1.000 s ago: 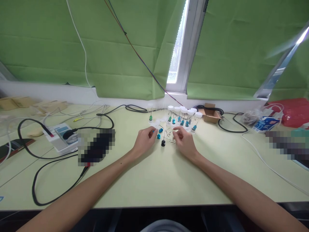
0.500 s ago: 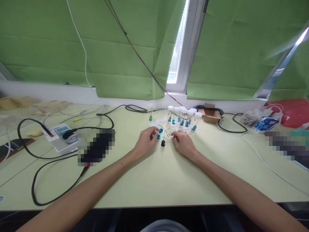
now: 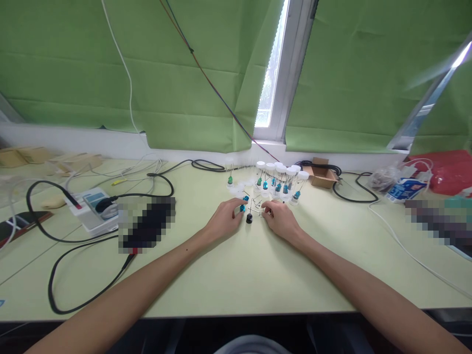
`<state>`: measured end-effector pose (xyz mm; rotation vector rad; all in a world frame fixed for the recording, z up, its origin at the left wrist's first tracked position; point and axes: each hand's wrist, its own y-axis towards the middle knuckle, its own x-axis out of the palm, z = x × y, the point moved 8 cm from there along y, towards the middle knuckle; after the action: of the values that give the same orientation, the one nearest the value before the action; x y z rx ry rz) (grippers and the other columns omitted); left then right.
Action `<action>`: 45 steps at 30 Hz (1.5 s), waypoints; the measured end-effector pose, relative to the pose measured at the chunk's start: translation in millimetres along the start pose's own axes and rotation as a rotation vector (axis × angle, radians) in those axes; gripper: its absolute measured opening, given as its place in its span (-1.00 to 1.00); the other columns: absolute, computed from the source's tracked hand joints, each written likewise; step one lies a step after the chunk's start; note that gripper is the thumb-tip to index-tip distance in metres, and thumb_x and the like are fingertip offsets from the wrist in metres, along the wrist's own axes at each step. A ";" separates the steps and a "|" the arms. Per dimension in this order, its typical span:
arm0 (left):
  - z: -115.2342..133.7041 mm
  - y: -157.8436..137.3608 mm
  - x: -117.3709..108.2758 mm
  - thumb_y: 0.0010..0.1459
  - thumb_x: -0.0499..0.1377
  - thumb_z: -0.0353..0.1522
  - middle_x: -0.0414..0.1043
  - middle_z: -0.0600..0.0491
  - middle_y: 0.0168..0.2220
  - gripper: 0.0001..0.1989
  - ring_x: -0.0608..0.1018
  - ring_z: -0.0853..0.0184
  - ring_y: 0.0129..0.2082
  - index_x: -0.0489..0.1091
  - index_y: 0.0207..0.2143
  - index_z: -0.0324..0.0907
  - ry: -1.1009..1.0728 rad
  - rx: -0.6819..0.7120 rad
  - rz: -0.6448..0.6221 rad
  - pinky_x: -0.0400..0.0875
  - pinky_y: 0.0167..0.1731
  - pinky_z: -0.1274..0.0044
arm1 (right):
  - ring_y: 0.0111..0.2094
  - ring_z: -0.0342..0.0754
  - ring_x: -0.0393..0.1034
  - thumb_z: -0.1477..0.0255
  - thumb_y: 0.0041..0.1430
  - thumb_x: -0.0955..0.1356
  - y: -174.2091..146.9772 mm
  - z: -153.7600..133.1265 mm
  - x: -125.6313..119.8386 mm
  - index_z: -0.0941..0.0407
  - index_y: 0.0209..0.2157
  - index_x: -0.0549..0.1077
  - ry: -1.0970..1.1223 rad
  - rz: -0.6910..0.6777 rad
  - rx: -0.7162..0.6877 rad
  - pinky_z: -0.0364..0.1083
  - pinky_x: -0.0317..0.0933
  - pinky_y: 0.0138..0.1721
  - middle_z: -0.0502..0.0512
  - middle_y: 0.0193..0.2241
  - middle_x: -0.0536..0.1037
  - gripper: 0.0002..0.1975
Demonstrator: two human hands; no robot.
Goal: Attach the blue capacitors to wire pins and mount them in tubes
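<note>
My left hand (image 3: 225, 216) rests on the table with its index finger and thumb apart. Its fingertips are at two small bright blue fittings, an upper one (image 3: 246, 198) and a lower one (image 3: 242, 208); I cannot tell whether they press on them. Just to the right stands a small black base with a thin upright metal rod (image 3: 249, 218). My right hand (image 3: 280, 217) lies with loosely curled fingers, thumb and index tips a little apart, beside several thin metal pins (image 3: 257, 203). No object shows in its grasp, though the palm is hidden.
Behind the hands are several clear, white-capped vials (image 3: 280, 179) holding blue or green-based parts. An open cardboard box (image 3: 321, 177) sits behind them to the right. On the left are a white power strip (image 3: 92, 211) and black cables (image 3: 55, 275). A red bag (image 3: 452, 172) lies far right.
My left hand has shifted slightly right, bringing its fingertips onto or right beside the blue fittings. My right hand and the black-based rod look unmoved.
</note>
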<state>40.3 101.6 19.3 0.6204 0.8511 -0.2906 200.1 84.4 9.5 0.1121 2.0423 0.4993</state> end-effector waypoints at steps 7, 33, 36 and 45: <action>-2.4 1.3 1.7 0.14 0.03 -0.39 0.50 0.01 -0.05 -0.67 0.46 0.36 -0.48 0.45 -0.07 -0.13 -0.004 0.002 -0.007 0.35 -0.28 0.48 | -0.35 -0.06 0.37 0.54 0.16 0.29 -0.2 -0.2 -3.5 0.12 -0.22 0.47 0.020 0.041 0.000 -0.12 0.16 -0.32 0.09 -0.34 0.52 -0.83; 10.6 1.2 -8.6 0.30 -0.09 -0.23 0.39 0.04 -0.44 -0.61 0.40 0.33 -0.45 0.43 -0.45 -0.15 0.006 0.002 0.061 0.24 -0.40 0.49 | -0.37 -0.06 0.38 0.52 0.23 0.21 0.1 0.0 -13.5 0.13 -0.27 0.45 0.139 0.134 -0.008 -0.13 0.18 -0.34 0.11 -0.35 0.55 -0.81; 15.5 0.2 -12.9 0.27 -0.05 -0.15 0.40 0.03 -0.37 -0.60 0.37 0.37 -0.49 0.45 -0.41 -0.16 -0.039 0.003 0.076 0.25 -0.42 0.50 | -0.39 -0.06 0.38 0.49 0.25 0.20 0.8 1.6 -15.0 0.13 -0.26 0.43 0.169 0.165 -0.020 -0.13 0.18 -0.35 0.10 -0.38 0.54 -0.82; 16.4 -1.1 -0.7 0.13 0.17 -0.18 0.36 0.06 -0.28 -0.77 0.35 0.42 -0.51 0.48 -0.36 -0.13 0.004 0.065 -0.024 0.24 -0.47 0.52 | -0.48 -0.09 0.33 0.40 0.32 0.17 0.7 3.8 -30.8 0.11 -0.29 0.40 0.272 0.278 -0.027 -0.14 0.15 -0.38 0.03 -0.49 0.48 -0.79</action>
<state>49.3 90.6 27.6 0.6720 0.8566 -0.3402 218.8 77.5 33.3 0.3303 2.2976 0.7487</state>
